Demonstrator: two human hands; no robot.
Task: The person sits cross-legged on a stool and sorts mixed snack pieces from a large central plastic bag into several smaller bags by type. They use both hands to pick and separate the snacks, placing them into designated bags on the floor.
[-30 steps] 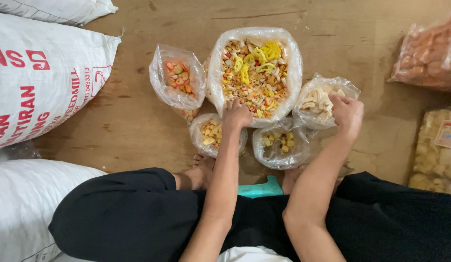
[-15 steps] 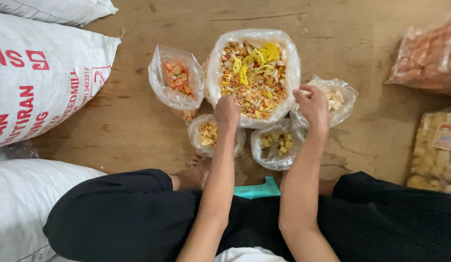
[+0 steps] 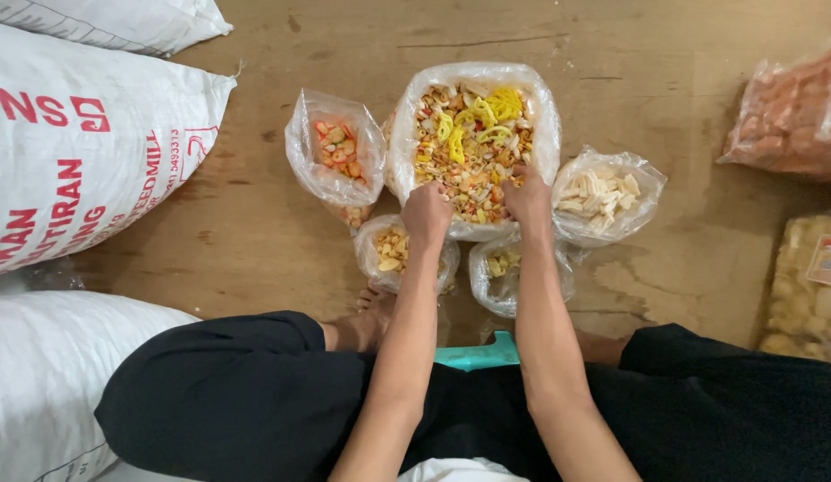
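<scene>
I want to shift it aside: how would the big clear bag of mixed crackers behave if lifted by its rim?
The big bag is thin film, likely floppy. Its crackers probably weigh little but break easily. Open-topped, it may spill if tilted.

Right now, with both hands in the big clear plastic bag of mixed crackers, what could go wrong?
1. Both forearms cross above the two small clear bags of pale snacks; a forearm could tip them.
2. The left hand and right hand press at the near rim of the big clear plastic bag of mixed crackers; its thin wall might fold and spill pieces onto the wooden floor.
</scene>
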